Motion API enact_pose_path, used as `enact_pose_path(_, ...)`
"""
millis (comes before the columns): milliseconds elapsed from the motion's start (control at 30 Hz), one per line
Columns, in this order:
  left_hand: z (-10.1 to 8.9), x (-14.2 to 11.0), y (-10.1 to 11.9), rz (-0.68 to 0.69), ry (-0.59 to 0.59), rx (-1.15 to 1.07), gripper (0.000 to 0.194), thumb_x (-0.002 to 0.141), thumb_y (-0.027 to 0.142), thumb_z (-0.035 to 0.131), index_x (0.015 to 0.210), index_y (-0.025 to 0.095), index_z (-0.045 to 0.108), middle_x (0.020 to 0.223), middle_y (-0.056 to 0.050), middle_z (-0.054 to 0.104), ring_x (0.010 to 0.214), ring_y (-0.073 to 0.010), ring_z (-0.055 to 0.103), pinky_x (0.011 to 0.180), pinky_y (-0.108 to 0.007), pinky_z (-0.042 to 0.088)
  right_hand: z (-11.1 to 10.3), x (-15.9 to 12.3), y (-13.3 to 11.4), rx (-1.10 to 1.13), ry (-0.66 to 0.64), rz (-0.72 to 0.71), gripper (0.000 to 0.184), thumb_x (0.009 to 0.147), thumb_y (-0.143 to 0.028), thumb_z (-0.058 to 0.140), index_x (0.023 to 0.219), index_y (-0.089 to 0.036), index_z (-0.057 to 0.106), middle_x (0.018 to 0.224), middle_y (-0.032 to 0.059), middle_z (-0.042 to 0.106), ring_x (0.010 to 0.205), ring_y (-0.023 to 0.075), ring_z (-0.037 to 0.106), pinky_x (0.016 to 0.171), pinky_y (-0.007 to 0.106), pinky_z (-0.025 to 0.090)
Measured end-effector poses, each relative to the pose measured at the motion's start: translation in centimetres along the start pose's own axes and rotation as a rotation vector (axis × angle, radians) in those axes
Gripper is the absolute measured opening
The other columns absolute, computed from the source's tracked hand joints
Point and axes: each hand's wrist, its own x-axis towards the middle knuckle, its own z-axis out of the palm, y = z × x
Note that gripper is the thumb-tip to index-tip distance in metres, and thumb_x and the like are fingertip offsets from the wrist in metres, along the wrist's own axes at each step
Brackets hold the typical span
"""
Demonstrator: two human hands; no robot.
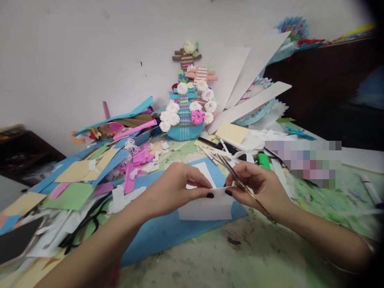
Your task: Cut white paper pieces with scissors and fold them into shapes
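A sheet of white paper is held upright between my two hands, its top edge pinched. My left hand grips that edge between thumb and fingers. On the other side my right hand pinches the paper close to the left fingertips. Scissors also rest in the right hand, blades pointing up and away to the left. Under the paper lies a blue sheet on the table, with another white piece on it behind my hands.
Paper guitar-like crafts with flowers lean on the wall. Coloured paper scraps, black-framed glasses and a phone lie left. Pens, a green object and white boards sit behind and right.
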Motion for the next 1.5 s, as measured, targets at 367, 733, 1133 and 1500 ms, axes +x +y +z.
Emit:
enact_pose_path(367, 1.2, 0.6, 1.3, 0.006, 0.023, 0.118, 0.020, 0.068, 0.005, 0.062, 0.070, 0.019, 0.075, 0.068, 0.000, 0.071, 0.065, -0.0143, 0.064, 0.061, -0.022, 0.048, -0.3, 0.0, -0.2, -0.063, -0.016, -0.046, 0.018, 0.071, -0.022, 0.072, 0.082, -0.017, 0.059, 0.080, 0.0032, 0.064, 0.056, 0.0088, 0.047, 0.051, 0.022, 0.039)
enact_pose_path(733, 1.5, 0.9, 1.2, 0.013, 0.044, 0.184, 0.018, 0.067, 0.003, 0.063, 0.071, 0.017, 0.075, 0.071, -0.001, 0.071, 0.069, -0.0131, 0.065, 0.065, -0.021, 0.047, -0.9, 0.3, -0.6, -0.210, -0.009, -0.128, 0.010, 0.072, -0.016, 0.063, 0.079, -0.016, 0.055, 0.070, 0.0019, 0.061, 0.050, 0.0080, 0.042, 0.047, 0.022, 0.036)
enact_pose_path(1133, 1.7, 1.2, 0.8, 0.070, 0.064, 0.223, 0.013, 0.074, 0.025, 0.070, 0.085, 0.020, 0.076, 0.077, -0.001, 0.074, 0.072, -0.0162, 0.066, 0.063, -0.025, 0.047, -0.8, 0.4, -0.5, -0.184, -0.036, -0.103, 0.011, 0.072, -0.017, 0.061, 0.080, -0.017, 0.053, 0.071, 0.0018, 0.061, 0.050, 0.0082, 0.043, 0.046, 0.022, 0.035)
enact_pose_path(1500, 1.6, 1.3, 1.3, 0.250, 0.040, 0.451, 0.011, 0.074, 0.010, 0.065, 0.069, 0.017, 0.072, 0.067, -0.001, 0.069, 0.070, -0.0156, 0.058, 0.067, -0.028, 0.042, -0.9, 0.2, -0.8, -0.211, 0.002, -0.142, 0.008, 0.072, -0.017, 0.059, 0.078, -0.017, 0.054, 0.068, 0.0017, 0.059, 0.050, 0.0088, 0.043, 0.046, 0.023, 0.036)
